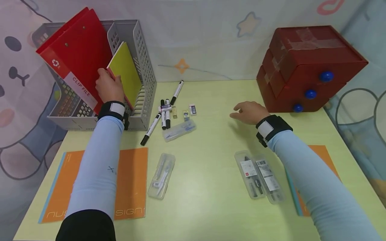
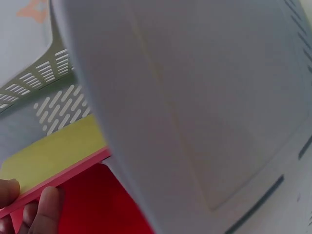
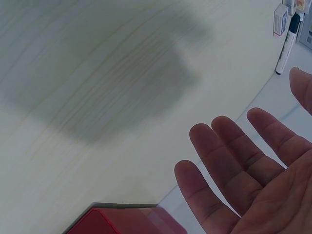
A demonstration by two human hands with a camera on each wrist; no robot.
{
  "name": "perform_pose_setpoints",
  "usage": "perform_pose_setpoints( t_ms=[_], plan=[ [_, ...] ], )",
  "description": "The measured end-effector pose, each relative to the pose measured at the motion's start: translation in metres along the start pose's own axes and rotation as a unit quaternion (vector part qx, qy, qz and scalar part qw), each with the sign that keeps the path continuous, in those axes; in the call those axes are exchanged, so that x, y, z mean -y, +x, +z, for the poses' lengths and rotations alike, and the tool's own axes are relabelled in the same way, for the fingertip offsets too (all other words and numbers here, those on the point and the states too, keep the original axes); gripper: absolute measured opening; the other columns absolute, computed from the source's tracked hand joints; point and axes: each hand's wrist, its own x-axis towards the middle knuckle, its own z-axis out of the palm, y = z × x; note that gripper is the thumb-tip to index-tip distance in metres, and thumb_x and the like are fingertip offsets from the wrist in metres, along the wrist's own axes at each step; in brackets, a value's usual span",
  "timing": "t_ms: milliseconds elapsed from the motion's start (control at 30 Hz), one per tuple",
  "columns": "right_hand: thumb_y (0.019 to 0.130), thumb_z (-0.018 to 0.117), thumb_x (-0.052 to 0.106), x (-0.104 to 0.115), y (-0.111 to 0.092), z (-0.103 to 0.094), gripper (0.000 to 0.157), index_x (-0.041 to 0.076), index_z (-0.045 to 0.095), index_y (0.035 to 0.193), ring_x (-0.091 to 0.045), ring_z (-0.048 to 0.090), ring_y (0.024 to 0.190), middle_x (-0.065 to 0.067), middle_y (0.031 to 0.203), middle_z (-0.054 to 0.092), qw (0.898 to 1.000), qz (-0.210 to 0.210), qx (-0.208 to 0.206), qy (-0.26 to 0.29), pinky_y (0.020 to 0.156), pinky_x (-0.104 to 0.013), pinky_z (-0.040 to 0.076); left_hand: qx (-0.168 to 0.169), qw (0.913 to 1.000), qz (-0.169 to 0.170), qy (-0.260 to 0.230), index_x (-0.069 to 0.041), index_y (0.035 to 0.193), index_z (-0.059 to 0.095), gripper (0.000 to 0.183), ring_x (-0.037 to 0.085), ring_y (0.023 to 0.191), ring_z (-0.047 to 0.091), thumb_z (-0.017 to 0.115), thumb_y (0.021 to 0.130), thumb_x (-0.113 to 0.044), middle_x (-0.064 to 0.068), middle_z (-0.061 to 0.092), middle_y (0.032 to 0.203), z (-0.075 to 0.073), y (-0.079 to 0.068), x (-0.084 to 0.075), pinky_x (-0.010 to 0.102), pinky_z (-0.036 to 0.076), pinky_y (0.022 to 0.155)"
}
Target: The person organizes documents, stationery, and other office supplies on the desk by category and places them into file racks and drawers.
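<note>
My left hand (image 1: 110, 86) reaches into the grey divided basket (image 1: 146, 67) and pinches the near edge of a thin yellow book (image 1: 125, 72) with a red edge. In the left wrist view, thumb and fingers lie on opposite sides of the book (image 2: 63, 148). A red clip file (image 1: 82, 47) leans in the basket just left of that hand. Over the table's right half hovers my right hand (image 1: 250, 112), holding nothing. Its fingers are spread and slightly bent in the right wrist view. The dark red drawer box (image 1: 316, 67) with blue knobs stands beside it.
Several markers (image 1: 151, 129), small erasers (image 1: 192, 109) and a clear pen case (image 1: 179, 130) lie right of the basket. Nearer are another clear case (image 1: 161, 175), two packaged stationery cases (image 1: 250, 174), and orange notebooks at left (image 1: 132, 184) and right (image 1: 324, 159).
</note>
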Motion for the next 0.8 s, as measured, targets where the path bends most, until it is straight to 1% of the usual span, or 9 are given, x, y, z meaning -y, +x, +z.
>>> perform_pose_setpoints(
  t_ms=[133, 233, 333, 500, 667, 800],
  plan=[
    [0.09, 0.052, 0.038, 0.0, -0.001, 0.0, 0.05, 0.004, 0.051, 0.125, -0.033, 0.052, 0.104, -0.017, 0.119, 0.055, 1.0, 0.0, -0.002, 0.0, 0.084, -0.049, 0.042, 0.006, 1.0, 0.005, 0.001, -0.014, 0.124, 0.04, 0.049, 0.019, 0.109, 0.054, 0.049, 0.088, -0.045, 0.006, 0.055, 0.12, -0.002, -0.002, -0.001, 0.032, 0.043, 0.088],
    [0.09, 0.052, 0.038, 0.0, -0.002, -0.001, 0.049, 0.003, 0.052, 0.125, -0.033, 0.052, 0.103, -0.017, 0.119, 0.055, 1.0, 0.0, -0.003, -0.002, 0.083, -0.049, 0.042, 0.007, 0.9999, 0.011, -0.002, -0.013, 0.119, 0.041, 0.046, 0.02, 0.106, 0.055, 0.052, 0.087, -0.045, 0.008, 0.056, 0.113, -0.003, -0.005, 0.0, 0.032, 0.044, 0.084],
    [0.09, 0.052, 0.038, 0.0, -0.003, -0.002, 0.05, 0.003, 0.051, 0.125, -0.033, 0.052, 0.103, -0.018, 0.119, 0.055, 1.0, 0.002, -0.002, -0.005, 0.084, -0.049, 0.042, 0.007, 0.9998, 0.016, -0.013, -0.015, 0.112, 0.041, 0.043, 0.018, 0.104, 0.056, 0.052, 0.085, -0.047, 0.007, 0.056, 0.106, -0.004, -0.009, 0.003, 0.031, 0.044, 0.082],
    [0.09, 0.052, 0.04, 0.0, -0.003, -0.003, 0.051, 0.004, 0.051, 0.126, -0.035, 0.05, 0.106, -0.019, 0.121, 0.053, 1.0, 0.008, 0.002, -0.011, 0.087, -0.051, 0.039, 0.0, 0.9992, 0.036, -0.019, -0.016, 0.112, 0.041, 0.046, 0.017, 0.103, 0.056, 0.052, 0.084, -0.051, 0.006, 0.056, 0.108, -0.008, -0.015, 0.007, 0.03, 0.045, 0.083],
    [0.089, 0.052, 0.041, 0.0, -0.003, -0.001, 0.052, 0.003, 0.051, 0.125, -0.037, 0.046, 0.112, -0.02, 0.125, 0.051, 1.0, 0.004, 0.003, -0.026, 0.091, -0.053, 0.035, -0.009, 0.9977, 0.066, 0.014, -0.013, 0.116, 0.041, 0.053, 0.021, 0.102, 0.053, 0.05, 0.083, -0.054, 0.006, 0.053, 0.11, -0.015, -0.024, 0.008, 0.033, 0.043, 0.084],
    [0.089, 0.051, 0.041, -0.003, -0.003, 0.002, 0.053, 0.002, 0.051, 0.125, -0.038, 0.044, 0.114, -0.021, 0.125, 0.05, 0.999, 0.002, 0.005, -0.034, 0.092, -0.053, 0.034, 0.001, 0.9954, 0.087, 0.04, -0.014, 0.121, 0.041, 0.056, 0.022, 0.107, 0.05, 0.049, 0.083, -0.055, 0.006, 0.049, 0.116, -0.022, -0.033, 0.006, 0.036, 0.041, 0.087]
  ],
)
